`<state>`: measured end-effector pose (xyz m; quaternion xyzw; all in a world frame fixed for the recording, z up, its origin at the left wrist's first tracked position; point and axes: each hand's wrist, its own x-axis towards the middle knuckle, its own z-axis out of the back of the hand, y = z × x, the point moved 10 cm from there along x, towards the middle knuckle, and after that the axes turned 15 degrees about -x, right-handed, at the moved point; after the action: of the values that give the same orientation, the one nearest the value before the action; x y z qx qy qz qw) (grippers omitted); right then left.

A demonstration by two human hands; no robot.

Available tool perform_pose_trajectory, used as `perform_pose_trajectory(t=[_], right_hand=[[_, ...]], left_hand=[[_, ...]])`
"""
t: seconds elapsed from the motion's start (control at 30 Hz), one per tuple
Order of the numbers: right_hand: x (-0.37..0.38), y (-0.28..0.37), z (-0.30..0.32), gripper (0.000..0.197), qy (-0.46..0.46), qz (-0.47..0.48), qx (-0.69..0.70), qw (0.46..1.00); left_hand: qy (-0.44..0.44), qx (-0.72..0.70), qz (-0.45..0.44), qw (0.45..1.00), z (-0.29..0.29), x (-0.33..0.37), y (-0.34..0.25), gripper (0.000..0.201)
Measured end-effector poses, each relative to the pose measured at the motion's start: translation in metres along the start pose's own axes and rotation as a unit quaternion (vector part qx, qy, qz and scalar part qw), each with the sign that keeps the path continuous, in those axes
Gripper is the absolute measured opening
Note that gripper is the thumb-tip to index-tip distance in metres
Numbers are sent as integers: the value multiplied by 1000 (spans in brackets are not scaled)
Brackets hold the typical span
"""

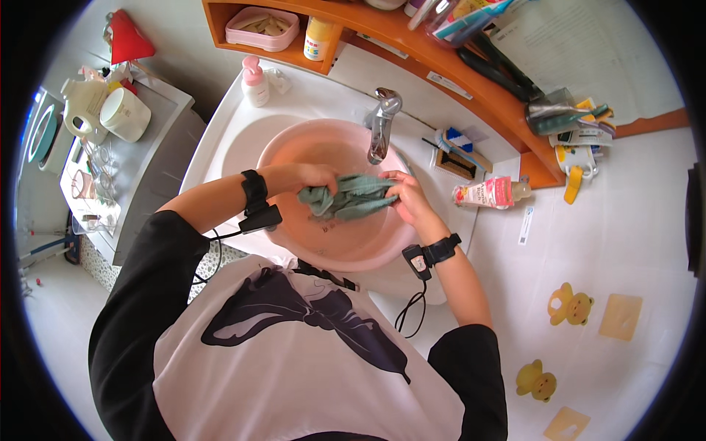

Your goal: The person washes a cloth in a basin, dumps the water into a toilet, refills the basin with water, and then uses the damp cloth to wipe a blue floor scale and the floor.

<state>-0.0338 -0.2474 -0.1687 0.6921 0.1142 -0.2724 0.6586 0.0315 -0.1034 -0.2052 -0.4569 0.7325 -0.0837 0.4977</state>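
A grey-green cloth (357,197), bunched and creased, is held above a pink basin (301,231) that sits in the white sink. My left hand (318,178) is closed on the cloth's left end. My right hand (406,197) pinches its right end between thumb and fingers. Part of the cloth hangs loose between the hands. Just beyond them the chrome faucet (383,125) reaches over the basin's far rim; I cannot tell whether water runs from it. What lies in the bottom of the basin is hard to make out.
On the white sink's (220,158) back left corner stands a pink-topped pump bottle (255,82). Brushes (456,158) and a pink-and-white bottle (491,193) lie to the right. An orange wooden shelf (412,59) overhangs the back. A washing machine-like cabinet (158,147) with containers stands left.
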Motion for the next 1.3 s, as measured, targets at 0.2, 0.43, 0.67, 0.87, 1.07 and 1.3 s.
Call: perform_pose_trajectory(t=[0.2, 0.43, 0.67, 0.87, 1.07, 1.3], right_hand=[[39, -39, 5, 23, -56, -131, 195, 970], [68, -34, -21, 27, -20, -119, 133, 984], [66, -43, 8, 33, -78, -110, 306, 942], [11, -30, 18, 40, -114, -124, 276, 946], [-25, 13, -3, 38, 16, -44, 243, 969], [-47, 81, -33, 26, 50, 84, 122, 988]], left_hand=[[19, -355, -52, 933, 7, 50, -7, 29], [21, -341, 8, 940, -7, 40, -11, 26], [-96, -492, -98, 860, -4, 49, -18, 22], [-28, -411, -76, 908, 0, 58, -7, 32], [172, -234, -97, 952, -37, 24, -30, 57], [59, 226, -294, 927, -80, -48, -96, 72]])
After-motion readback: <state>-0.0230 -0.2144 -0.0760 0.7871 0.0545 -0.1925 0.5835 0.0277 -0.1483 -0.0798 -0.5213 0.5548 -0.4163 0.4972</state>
